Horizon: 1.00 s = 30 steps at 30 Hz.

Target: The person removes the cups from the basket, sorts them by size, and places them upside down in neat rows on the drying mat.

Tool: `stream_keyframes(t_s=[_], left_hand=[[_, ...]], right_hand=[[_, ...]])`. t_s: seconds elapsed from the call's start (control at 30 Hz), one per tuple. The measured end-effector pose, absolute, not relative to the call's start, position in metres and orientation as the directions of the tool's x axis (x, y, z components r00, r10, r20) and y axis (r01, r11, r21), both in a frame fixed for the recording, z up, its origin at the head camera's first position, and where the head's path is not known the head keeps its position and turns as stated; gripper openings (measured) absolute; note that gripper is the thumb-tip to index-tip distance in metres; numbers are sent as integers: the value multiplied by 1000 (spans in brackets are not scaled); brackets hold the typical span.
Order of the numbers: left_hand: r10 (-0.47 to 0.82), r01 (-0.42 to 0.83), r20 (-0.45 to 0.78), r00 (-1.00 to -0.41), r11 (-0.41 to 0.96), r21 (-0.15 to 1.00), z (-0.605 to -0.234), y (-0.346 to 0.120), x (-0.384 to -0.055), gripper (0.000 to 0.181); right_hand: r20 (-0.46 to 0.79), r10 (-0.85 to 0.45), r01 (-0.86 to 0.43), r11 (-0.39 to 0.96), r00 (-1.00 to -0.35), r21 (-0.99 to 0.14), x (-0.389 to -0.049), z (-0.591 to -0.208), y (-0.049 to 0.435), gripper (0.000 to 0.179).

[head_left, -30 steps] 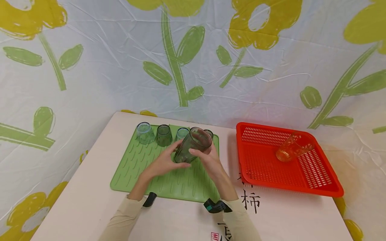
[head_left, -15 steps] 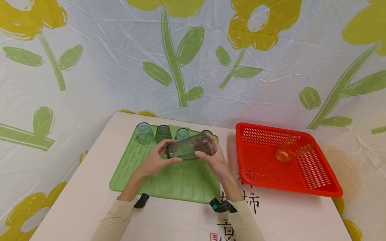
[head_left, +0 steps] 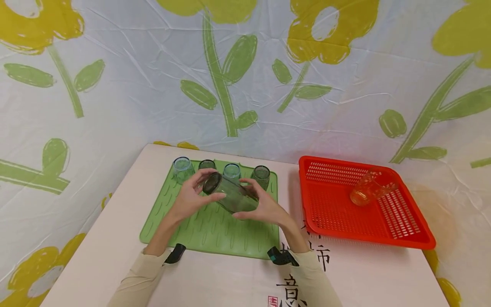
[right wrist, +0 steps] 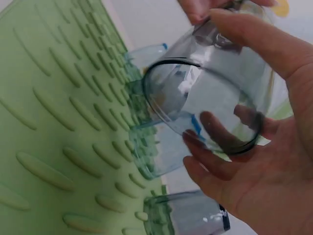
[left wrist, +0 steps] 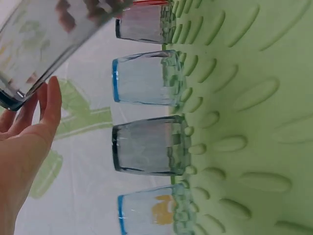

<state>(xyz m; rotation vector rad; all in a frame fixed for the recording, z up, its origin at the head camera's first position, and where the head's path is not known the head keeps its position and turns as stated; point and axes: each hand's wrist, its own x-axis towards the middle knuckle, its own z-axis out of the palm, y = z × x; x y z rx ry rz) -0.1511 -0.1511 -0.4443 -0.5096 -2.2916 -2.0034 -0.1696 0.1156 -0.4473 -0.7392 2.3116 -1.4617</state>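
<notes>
Both hands hold a tall grey-tinted drinking glass (head_left: 234, 196) over a green ridged drying mat (head_left: 215, 236). My left hand (head_left: 191, 197) grips its dark base end, which points up and to the left. Near the mouth, my right hand (head_left: 264, 207) has its thumb and fingers around the wall; the open rim points down and to the right. Behind the held glass, short tumblers stand upside down along the mat's back edge: a blue one (head_left: 183, 170), a dark one (left wrist: 149, 146) partly hidden by the left hand, another blue one (left wrist: 146, 78) and another dark one (head_left: 261, 177).
To the right of the mat sits a red plastic basket (head_left: 368, 239) with slotted walls. A clear glass (head_left: 370, 189) leans inside it. The white table cover (head_left: 215, 277) bears black written characters, and a flower-print cloth (head_left: 153, 85) hangs behind.
The held glass has turned from mouth up and right, through nearly level, to mouth down and right. My right hand has moved lower around the rim end; my left hand has risen at the base.
</notes>
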Motion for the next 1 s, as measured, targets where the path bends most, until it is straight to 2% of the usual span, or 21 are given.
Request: stream_keyframes(t_s=[0.13,0.33,0.63,1.0], left_hand=[[262,304,257,-930,158,939,-439,-146,-151,68],[280,345,276,-920,237,908,-434,-138,-151,68],[307,348,252,-918,312,884,-430,-134,-152,74],[355,366,247,-902,324,872,-428,-162,-151,59]], right_hand=[[21,-609,-330,400,-793,-855,-169,-450,107,96],[82,-623,-399,389,-778,-831,-166,-454,94,98],[144,-532,-339,289,-834,-895,-161,-464,76,87],[123,-509,-292,267,-852,-918,-161,-468,62,87]])
